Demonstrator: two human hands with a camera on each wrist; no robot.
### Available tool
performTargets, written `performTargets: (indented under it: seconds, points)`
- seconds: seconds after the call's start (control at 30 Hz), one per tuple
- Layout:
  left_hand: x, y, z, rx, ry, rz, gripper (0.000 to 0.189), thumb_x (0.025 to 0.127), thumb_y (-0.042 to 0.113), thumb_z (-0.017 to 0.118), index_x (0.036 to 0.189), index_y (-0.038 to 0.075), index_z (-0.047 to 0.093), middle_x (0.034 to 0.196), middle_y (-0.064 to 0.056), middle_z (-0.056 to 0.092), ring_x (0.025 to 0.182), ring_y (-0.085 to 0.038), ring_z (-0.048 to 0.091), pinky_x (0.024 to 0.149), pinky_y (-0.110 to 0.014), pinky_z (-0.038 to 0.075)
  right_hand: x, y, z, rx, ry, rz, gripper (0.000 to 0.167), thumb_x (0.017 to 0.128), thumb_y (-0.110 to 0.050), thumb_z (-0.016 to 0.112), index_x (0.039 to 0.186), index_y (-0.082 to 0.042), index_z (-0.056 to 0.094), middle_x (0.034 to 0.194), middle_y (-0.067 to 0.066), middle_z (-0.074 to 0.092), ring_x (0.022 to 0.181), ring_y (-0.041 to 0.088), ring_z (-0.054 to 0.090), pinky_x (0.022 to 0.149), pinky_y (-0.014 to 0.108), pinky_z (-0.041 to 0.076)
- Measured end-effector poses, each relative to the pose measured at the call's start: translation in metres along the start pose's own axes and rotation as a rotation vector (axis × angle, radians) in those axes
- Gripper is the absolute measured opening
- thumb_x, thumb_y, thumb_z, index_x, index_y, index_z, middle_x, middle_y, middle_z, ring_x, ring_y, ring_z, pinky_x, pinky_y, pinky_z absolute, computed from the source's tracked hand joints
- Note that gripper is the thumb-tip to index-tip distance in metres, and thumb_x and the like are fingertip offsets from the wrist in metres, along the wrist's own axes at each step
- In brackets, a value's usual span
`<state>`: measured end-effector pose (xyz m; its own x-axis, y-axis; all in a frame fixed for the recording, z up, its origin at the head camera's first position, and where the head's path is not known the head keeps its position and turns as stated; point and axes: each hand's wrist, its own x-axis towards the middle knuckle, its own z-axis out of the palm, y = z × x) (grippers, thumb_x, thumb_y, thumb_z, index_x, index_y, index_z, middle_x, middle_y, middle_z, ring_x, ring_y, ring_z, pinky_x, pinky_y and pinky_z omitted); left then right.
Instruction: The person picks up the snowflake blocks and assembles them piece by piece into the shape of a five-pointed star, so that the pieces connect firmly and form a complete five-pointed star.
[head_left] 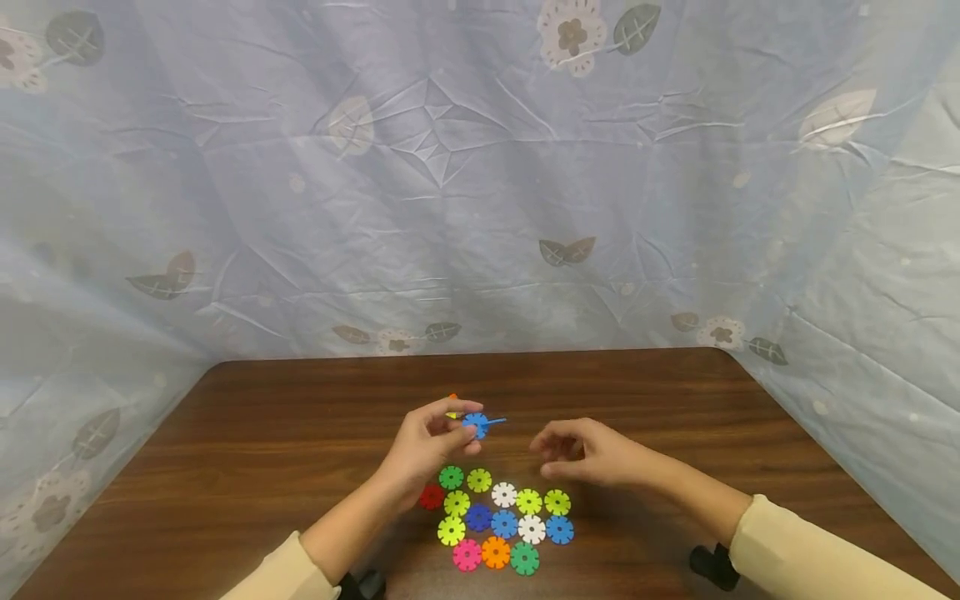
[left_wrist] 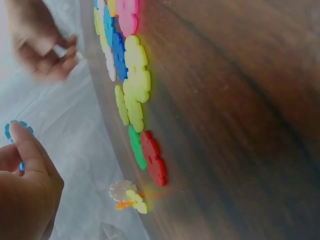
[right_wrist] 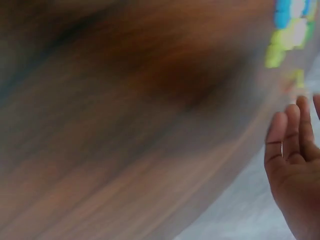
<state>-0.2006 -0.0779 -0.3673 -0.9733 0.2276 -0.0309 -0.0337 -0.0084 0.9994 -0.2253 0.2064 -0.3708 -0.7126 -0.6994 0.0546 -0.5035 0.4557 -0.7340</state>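
Note:
My left hand [head_left: 429,446] pinches a pair of blue notched plastic discs [head_left: 476,424] between thumb and fingers, above the table. One disc faces the head camera; the other is seen edge-on, sticking out to the right. In the left wrist view the thumb covers much of the blue disc [left_wrist: 11,131]. My right hand [head_left: 588,452] hovers to the right of it, fingers loosely bent and holding nothing. Below the hands lie several loose notched discs in rows, among them a white disc [head_left: 504,494], a red disc [head_left: 431,497] and an orange disc [head_left: 496,552].
Behind my left hand stands a small joined piece of yellow, orange and whitish discs [left_wrist: 131,197], mostly hidden in the head view. The brown wooden table [head_left: 300,417] ends at a patterned grey-blue cloth [head_left: 480,208] at the back and sides.

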Motion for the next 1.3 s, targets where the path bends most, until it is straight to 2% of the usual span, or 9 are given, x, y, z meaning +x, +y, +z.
performTargets:
  seconds: [0.13,0.27,0.37,0.57,0.73,0.9,1.1,1.3]
  points:
    - [-0.002,0.000,-0.004,-0.030,0.012,-0.031,0.037,0.101,0.001,0.064,0.138,-0.003,0.062,0.098,-0.007,0.065,0.089,-0.015,0.077,0.094,-0.034,0.064,-0.018,0.014,-0.001,-0.069,-0.128,-0.014,0.032,0.096,-0.025,0.076,0.124,-0.011,0.069,0.109,0.009,0.066,0.091,0.010,0.055,0.077,0.025,0.051]
    - [-0.002,0.001,-0.004,-0.039,0.004,-0.041,0.040,0.101,0.001,0.064,0.141,-0.004,0.059,0.105,-0.011,0.065,0.095,-0.017,0.078,0.098,-0.036,0.062,-0.024,0.022,0.002,-0.121,-0.150,-0.053,0.033,0.095,-0.031,0.079,0.124,-0.019,0.069,0.109,0.003,0.060,0.094,0.009,0.050,0.079,0.025,0.048]
    - [-0.002,0.003,-0.002,-0.057,-0.015,-0.039,0.043,0.101,0.002,0.065,0.142,-0.005,0.056,0.106,-0.011,0.066,0.093,-0.016,0.078,0.098,-0.036,0.063,-0.026,0.026,0.005,-0.146,-0.128,-0.081,0.031,0.095,-0.033,0.078,0.121,-0.021,0.069,0.109,0.001,0.059,0.096,0.009,0.049,0.081,0.025,0.048]
    - [-0.002,0.002,0.002,-0.081,-0.034,-0.038,0.043,0.100,0.001,0.066,0.141,-0.007,0.055,0.097,-0.005,0.070,0.082,-0.012,0.074,0.084,-0.027,0.065,-0.031,0.031,0.010,-0.156,-0.084,-0.087,0.025,0.095,-0.035,0.078,0.115,-0.023,0.068,0.110,-0.001,0.060,0.095,0.009,0.049,0.080,0.024,0.047]
    - [-0.003,0.000,0.003,-0.085,-0.021,-0.045,0.039,0.100,0.000,0.066,0.137,-0.008,0.055,0.094,-0.004,0.070,0.081,-0.012,0.073,0.083,-0.026,0.065,-0.027,0.030,0.011,-0.128,-0.040,-0.077,0.022,0.095,-0.031,0.079,0.107,-0.017,0.067,0.100,-0.004,0.065,0.088,0.003,0.056,0.075,0.022,0.052]
    - [-0.004,-0.001,0.004,-0.105,-0.032,-0.040,0.038,0.098,-0.002,0.067,0.133,-0.009,0.054,0.095,-0.006,0.069,0.082,-0.014,0.077,0.085,-0.028,0.065,-0.014,0.013,0.009,-0.023,0.041,-0.031,0.021,0.096,-0.023,0.077,0.107,-0.007,0.068,0.089,-0.001,0.069,0.077,-0.001,0.057,0.066,0.020,0.054]
    - [-0.003,-0.003,0.008,-0.095,-0.045,-0.032,0.035,0.096,-0.003,0.069,0.127,-0.007,0.055,0.093,-0.005,0.066,0.085,-0.018,0.078,0.085,-0.029,0.065,0.002,-0.012,0.011,0.056,0.185,-0.021,0.021,0.097,-0.022,0.075,0.110,-0.006,0.071,0.097,0.005,0.073,0.085,0.003,0.064,0.074,0.022,0.058]
    - [-0.004,-0.006,0.012,-0.080,-0.060,-0.028,0.032,0.097,-0.001,0.069,0.125,-0.006,0.056,0.096,-0.006,0.067,0.087,-0.018,0.076,0.089,-0.033,0.065,0.011,-0.021,0.012,0.084,0.219,-0.019,0.022,0.099,-0.020,0.074,0.113,-0.003,0.070,0.099,0.008,0.072,0.088,0.006,0.064,0.076,0.023,0.058]
